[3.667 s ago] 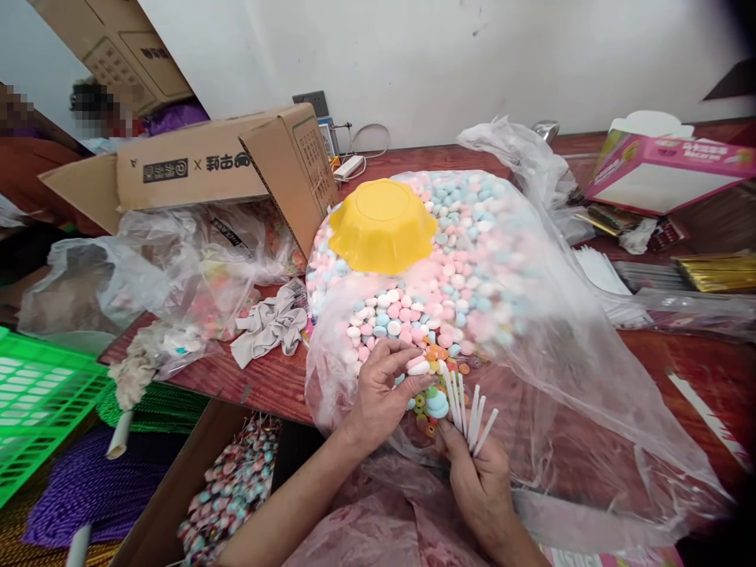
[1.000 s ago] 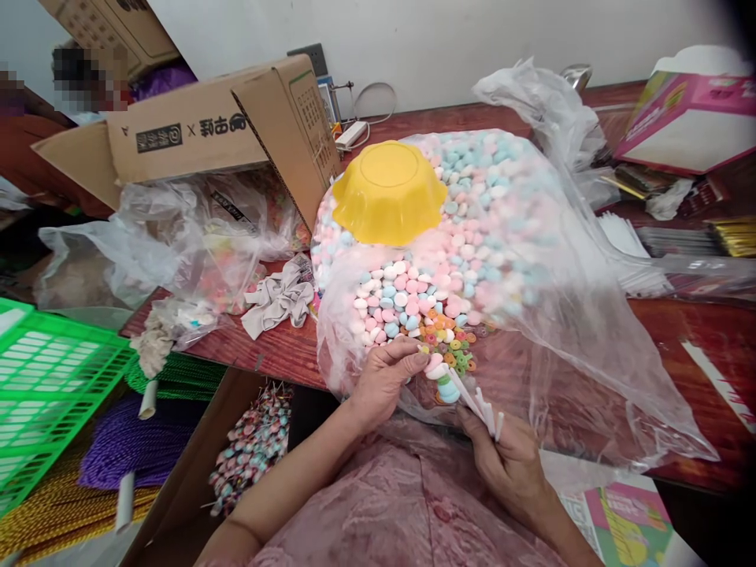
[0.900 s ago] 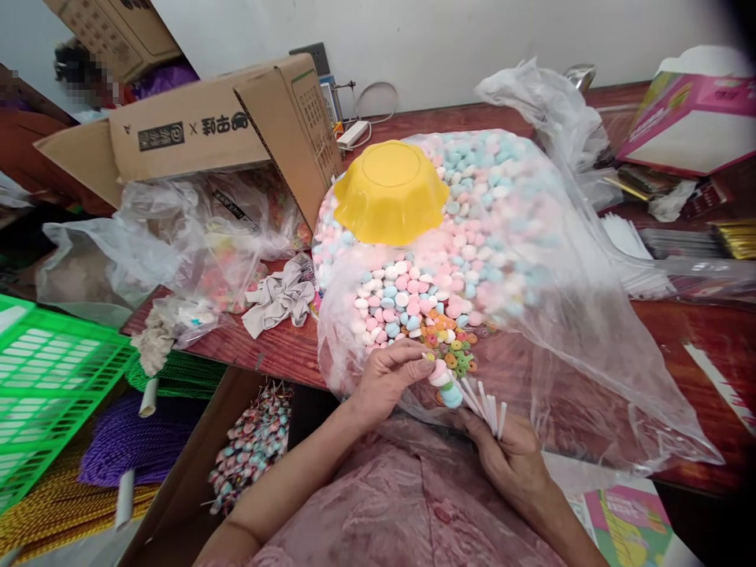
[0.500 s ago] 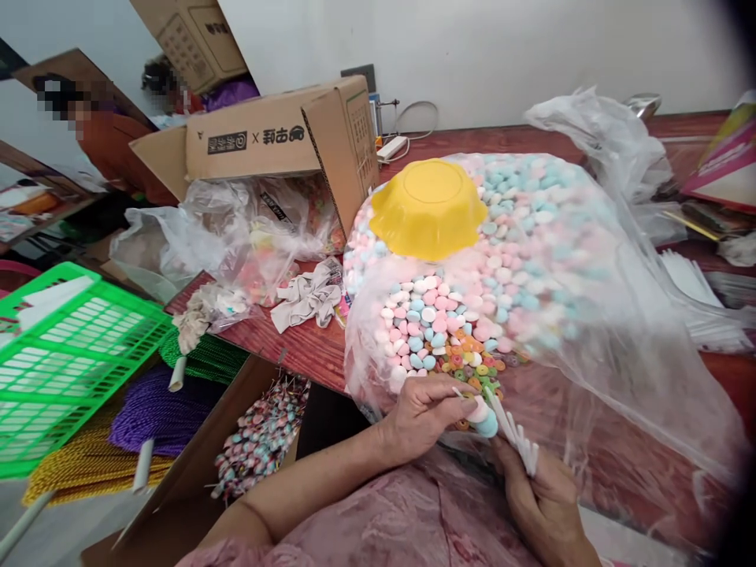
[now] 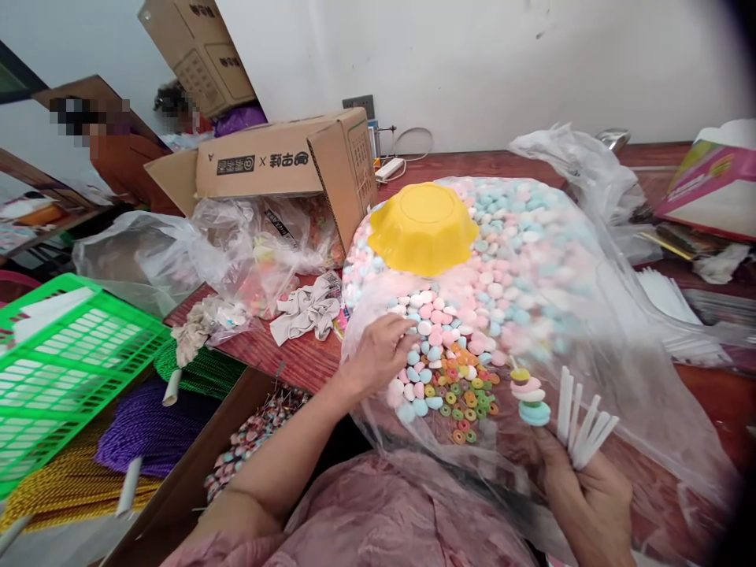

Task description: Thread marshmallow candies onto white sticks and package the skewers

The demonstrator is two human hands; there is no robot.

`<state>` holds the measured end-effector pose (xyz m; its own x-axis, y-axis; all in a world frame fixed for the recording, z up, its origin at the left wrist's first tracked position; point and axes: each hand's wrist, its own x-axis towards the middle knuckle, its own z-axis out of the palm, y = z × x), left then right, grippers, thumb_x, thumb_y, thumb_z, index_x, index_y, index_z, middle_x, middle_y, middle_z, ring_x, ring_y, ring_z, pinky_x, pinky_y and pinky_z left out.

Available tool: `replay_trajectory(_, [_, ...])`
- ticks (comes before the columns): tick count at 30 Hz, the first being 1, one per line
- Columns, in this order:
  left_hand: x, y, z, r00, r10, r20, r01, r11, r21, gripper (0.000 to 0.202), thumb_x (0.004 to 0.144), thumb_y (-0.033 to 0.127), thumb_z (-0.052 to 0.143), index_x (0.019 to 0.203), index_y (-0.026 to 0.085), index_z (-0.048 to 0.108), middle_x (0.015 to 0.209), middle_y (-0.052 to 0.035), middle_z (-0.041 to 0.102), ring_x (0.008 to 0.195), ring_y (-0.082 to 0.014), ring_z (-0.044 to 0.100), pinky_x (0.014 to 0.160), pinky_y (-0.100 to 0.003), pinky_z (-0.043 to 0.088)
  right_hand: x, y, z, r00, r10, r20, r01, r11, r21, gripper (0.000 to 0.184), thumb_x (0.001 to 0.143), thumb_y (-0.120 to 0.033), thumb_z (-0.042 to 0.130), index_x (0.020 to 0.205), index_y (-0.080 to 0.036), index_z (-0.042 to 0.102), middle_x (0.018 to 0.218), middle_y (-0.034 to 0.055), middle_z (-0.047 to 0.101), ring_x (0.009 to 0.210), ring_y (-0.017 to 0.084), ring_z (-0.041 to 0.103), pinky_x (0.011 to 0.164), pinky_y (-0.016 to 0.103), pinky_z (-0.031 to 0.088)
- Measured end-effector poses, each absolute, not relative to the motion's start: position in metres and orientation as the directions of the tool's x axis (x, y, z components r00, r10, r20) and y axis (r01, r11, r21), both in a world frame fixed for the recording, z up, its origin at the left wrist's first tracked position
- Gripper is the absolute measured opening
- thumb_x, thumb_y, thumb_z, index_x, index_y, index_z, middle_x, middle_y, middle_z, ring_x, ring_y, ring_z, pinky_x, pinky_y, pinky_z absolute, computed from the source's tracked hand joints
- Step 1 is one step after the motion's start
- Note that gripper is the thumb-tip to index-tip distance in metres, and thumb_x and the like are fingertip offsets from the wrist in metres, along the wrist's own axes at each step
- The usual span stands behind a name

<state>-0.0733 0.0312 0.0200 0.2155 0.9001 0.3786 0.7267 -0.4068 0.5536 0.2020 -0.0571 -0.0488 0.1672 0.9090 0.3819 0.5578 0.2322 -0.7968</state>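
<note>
My left hand [image 5: 383, 350] reaches over the pastel pink, white and blue candies [image 5: 434, 335], its bent fingers drawn together and touching them. Whatever lies between those fingertips is hidden. In my right hand [image 5: 587, 488] is a bunch of white sticks [image 5: 582, 421], fanned out at the top. The same hand grips a candy skewer [image 5: 530, 398] upright, stacked with blue, green, white, pink and yellow pieces. Small orange, green and yellow candy rings [image 5: 469, 394] lie between my hands on a clear plastic bag [image 5: 650, 409].
An upturned yellow bowl [image 5: 422, 224] sits on the candies. An open cardboard box [image 5: 260, 165] with plastic bags stands at the left, near crumpled gloves [image 5: 307, 311]. Finished-looking skewers [image 5: 253, 433] fill a box below the table. A green basket [image 5: 76, 346] is far left. Another person [image 5: 127, 161] is behind.
My left hand has left the skewer and moved up and left to the candies. My right hand has moved right with the sticks and skewer, which now shows more pieces in view.
</note>
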Motion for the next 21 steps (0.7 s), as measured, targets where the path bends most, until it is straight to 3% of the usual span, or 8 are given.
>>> replay_trajectory(2, [-0.084, 0.051, 0.019, 0.282, 0.877, 0.390, 0.805, -0.437, 0.400, 0.011, 0.085, 0.014, 0.058, 0.081, 0.015, 0.069, 0.087, -0.0102, 0.066, 0.088, -0.0246, 0.060, 0.079, -0.039, 0.052, 0.205, -0.056, -0.051, 0.166, 0.909, 0.381, 0.563, 0.230, -0.794, 0.021, 0.087, -0.036, 0.063, 0.084, -0.018, 0.071, 0.055, -0.0013, 0.057, 0.047, 0.014, 0.050, 0.049, 0.024, 0.044])
replay_trajectory(5, [-0.088, 0.065, 0.014, 0.324, 0.870, 0.372, 0.818, -0.455, 0.353, 0.016, 0.079, 0.010, 0.058, 0.066, 0.018, 0.060, 0.079, -0.0088, 0.062, 0.085, -0.0242, 0.057, 0.076, -0.037, 0.051, 0.196, -0.060, -0.059, 0.087, 0.910, 0.406, 0.561, 0.292, -0.775, 0.019, 0.088, -0.033, 0.060, 0.085, -0.018, 0.072, 0.055, -0.0020, 0.057, 0.044, 0.013, 0.049, 0.046, 0.022, 0.042])
replay_trajectory(12, [-0.077, 0.072, 0.000, 0.293, 0.707, 0.644, 0.758, -0.582, 0.294, 0.012, 0.077, 0.008, 0.049, 0.074, 0.019, 0.054, 0.074, -0.0037, 0.061, 0.074, -0.0159, 0.058, 0.069, -0.028, 0.049, 0.195, -0.067, -0.075, 0.144, 0.907, 0.397, 0.523, 0.271, -0.808, 0.019, 0.086, -0.029, 0.064, 0.074, -0.015, 0.070, 0.055, -0.0014, 0.058, 0.046, 0.011, 0.052, 0.047, 0.020, 0.044])
replay_trajectory(17, [-0.058, 0.077, -0.014, 0.368, 0.690, 0.623, 0.792, -0.584, 0.179, 0.016, 0.075, 0.006, 0.046, 0.080, 0.018, 0.055, 0.076, -0.0060, 0.061, 0.076, -0.0195, 0.058, 0.069, -0.031, 0.050, 0.196, -0.061, -0.067, 0.066, 0.878, 0.475, 0.556, 0.363, -0.748, 0.017, 0.088, -0.024, 0.061, 0.076, -0.015, 0.069, 0.053, -0.0031, 0.055, 0.042, 0.009, 0.049, 0.044, 0.019, 0.041])
replay_trajectory(21, [-0.052, 0.068, -0.020, 0.411, 0.676, 0.611, 0.763, -0.622, 0.175, 0.024, 0.070, 0.006, 0.049, 0.090, 0.016, 0.059, 0.089, -0.0097, 0.064, 0.085, -0.0218, 0.059, 0.076, -0.034, 0.052, 0.190, -0.062, -0.063, 0.023, 0.847, 0.532, 0.572, 0.425, -0.702, 0.012, 0.089, -0.018, 0.058, 0.087, -0.016, 0.069, 0.061, -0.0021, 0.062, 0.048, 0.010, 0.056, 0.049, 0.019, 0.044])
